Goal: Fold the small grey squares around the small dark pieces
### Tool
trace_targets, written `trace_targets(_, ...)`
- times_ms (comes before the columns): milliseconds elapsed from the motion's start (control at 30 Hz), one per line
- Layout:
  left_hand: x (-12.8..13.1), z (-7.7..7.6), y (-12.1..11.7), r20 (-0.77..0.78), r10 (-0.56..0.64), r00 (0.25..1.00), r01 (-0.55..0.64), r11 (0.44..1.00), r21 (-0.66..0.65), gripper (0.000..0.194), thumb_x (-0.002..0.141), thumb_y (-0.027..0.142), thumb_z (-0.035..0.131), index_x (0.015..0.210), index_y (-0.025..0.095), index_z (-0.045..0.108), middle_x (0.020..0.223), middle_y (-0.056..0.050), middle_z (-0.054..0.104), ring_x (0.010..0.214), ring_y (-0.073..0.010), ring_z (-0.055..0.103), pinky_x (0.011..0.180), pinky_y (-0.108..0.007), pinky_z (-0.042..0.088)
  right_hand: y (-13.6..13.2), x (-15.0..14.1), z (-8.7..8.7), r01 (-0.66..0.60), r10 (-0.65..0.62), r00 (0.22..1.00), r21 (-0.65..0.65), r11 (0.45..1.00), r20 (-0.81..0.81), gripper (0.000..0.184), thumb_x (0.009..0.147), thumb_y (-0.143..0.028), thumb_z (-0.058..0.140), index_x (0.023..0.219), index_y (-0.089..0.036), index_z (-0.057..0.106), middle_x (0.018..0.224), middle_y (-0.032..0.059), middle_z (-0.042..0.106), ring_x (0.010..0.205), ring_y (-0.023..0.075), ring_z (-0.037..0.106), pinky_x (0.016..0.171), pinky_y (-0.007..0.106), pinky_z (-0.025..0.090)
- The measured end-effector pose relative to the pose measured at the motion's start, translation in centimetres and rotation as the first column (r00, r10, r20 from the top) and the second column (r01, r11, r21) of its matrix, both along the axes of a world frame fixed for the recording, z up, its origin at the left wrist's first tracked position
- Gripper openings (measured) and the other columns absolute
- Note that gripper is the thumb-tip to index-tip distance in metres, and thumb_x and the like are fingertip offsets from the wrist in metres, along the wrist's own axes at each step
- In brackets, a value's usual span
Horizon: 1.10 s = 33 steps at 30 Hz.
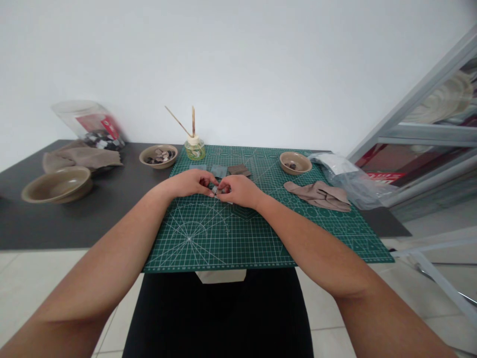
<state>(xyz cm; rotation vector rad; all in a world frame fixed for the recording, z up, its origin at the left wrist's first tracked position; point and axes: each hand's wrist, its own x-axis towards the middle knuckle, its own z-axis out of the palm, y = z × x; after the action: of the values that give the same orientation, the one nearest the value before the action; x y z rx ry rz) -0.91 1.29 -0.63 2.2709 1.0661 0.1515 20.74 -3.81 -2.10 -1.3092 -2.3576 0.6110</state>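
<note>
My left hand and my right hand meet above the middle of the green cutting mat. Both hands are closed, with thumbs and fingertips pinching a small grey piece between them. It is too small and too covered by fingers to name. Just behind the hands lie a flat grey square and a brown square on the mat. Another greyish square beside them is partly hidden by my left hand.
Left are a bowl of small pieces, a larger bowl, a brown cloth and a tipped clear jar. A reed diffuser stands behind. Right are a small bowl, a folded cloth and a plastic bag.
</note>
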Motion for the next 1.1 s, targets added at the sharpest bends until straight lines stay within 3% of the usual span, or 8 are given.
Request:
trace_targets(100,-0.1,0.0,0.0,0.009,-0.010,1.000,0.010,1.000,-0.010,0.047,0.072,0.054,0.075,0.105,0.020,0.075,0.073,0.002,0.059,0.068,-0.0155,0.056,0.064,-0.026,0.039,0.1,0.3,-0.1,0.001,-0.001,1.000,-0.011,1.000,-0.012,0.019,0.077,-0.028,0.077,0.093,-0.017,0.075,0.081,0.0008,0.073,0.072,0.0144,0.063,0.065,0.025,0.038)
trace_targets(200,-0.1,0.2,-0.3,0.004,-0.036,0.999,0.036,0.999,-0.006,0.048,0.076,0.056,0.072,0.109,0.020,0.074,0.080,0.000,0.063,0.072,-0.0162,0.058,0.067,-0.027,0.041,0.3,0.5,-0.5,0.036,-0.033,0.999,0.067,0.997,-0.042,0.020,0.079,-0.031,0.077,0.093,-0.017,0.072,0.088,0.0022,0.071,0.078,0.0155,0.062,0.069,0.026,0.039)
trace_targets(333,0.1,0.3,-0.6,0.059,-0.080,0.995,0.079,0.997,0.022,0.038,0.083,0.053,0.064,0.097,0.019,0.073,0.091,-0.003,0.068,0.084,-0.0181,0.061,0.076,-0.028,0.044,0.5,0.5,-1.1,-0.048,0.067,0.989,0.141,0.989,-0.131,0.019,0.087,-0.031,0.075,0.100,-0.018,0.069,0.100,0.0034,0.067,0.091,0.0163,0.062,0.081,0.027,0.043)
trace_targets(533,0.4,-0.1,-0.3,0.087,-0.073,0.994,0.070,0.997,0.034,0.033,0.085,0.048,0.060,0.089,0.017,0.070,0.086,-0.002,0.067,0.083,-0.0180,0.061,0.077,-0.029,0.043,0.6,0.2,-1.3,-0.073,0.106,0.978,0.186,0.980,-0.178,0.017,0.090,-0.028,0.073,0.103,-0.019,0.066,0.100,0.0028,0.067,0.097,0.0175,0.062,0.087,0.029,0.044)
trace_targets(700,0.1,-0.1,-0.3,0.157,0.060,0.986,-0.069,0.996,0.052,0.031,0.086,0.050,0.061,0.083,0.019,0.063,0.072,0.002,0.058,0.070,-0.0147,0.053,0.068,-0.028,0.039,0.5,0.8,-0.9,0.009,0.003,0.996,0.127,0.992,-0.091,0.046,0.078,-0.048,0.084,0.105,-0.017,0.064,0.110,0.0073,0.063,0.103,0.0225,0.061,0.092,0.035,0.046)
trace_targets(800,0.0,0.2,-0.5,0.219,0.161,0.962,-0.197,0.969,0.150,0.032,0.088,0.049,0.058,0.076,0.020,0.054,0.066,0.004,0.048,0.064,-0.0133,0.045,0.064,-0.028,0.036,0.2,1.0,-0.6,-0.035,0.028,0.998,0.136,0.990,0.050,0.049,0.075,-0.055,0.085,0.099,-0.017,0.067,0.112,0.0089,0.059,0.108,0.0263,0.059,0.098,0.040,0.045)
trace_targets(933,0.0,0.5,-0.6,0.251,0.221,0.942,-0.280,0.931,0.232,0.027,0.086,0.042,0.057,0.073,0.021,0.049,0.065,0.004,0.045,0.065,-0.0137,0.043,0.064,-0.029,0.035,0.0,1.0,-0.1,-0.059,0.053,0.995,0.078,0.995,0.080,0.047,0.074,-0.052,0.087,0.101,-0.018,0.067,0.110,0.0081,0.060,0.105,0.0251,0.059,0.094,0.038,0.046)
trace_targets(1100,0.0,0.4,-0.5,0.257,0.279,0.925,-0.342,0.907,0.245,0.020,0.083,0.035,0.056,0.072,0.021,0.049,0.067,0.002,0.051,0.067,-0.0149,0.047,0.066,-0.030,0.036,0.0,0.9,0.3,-0.056,0.054,0.998,-0.084,0.995,-0.033,0.048,0.075,-0.038,0.088,0.110,-0.017,0.065,0.100,0.0041,0.068,0.091,0.0185,0.063,0.079,0.029,0.044)
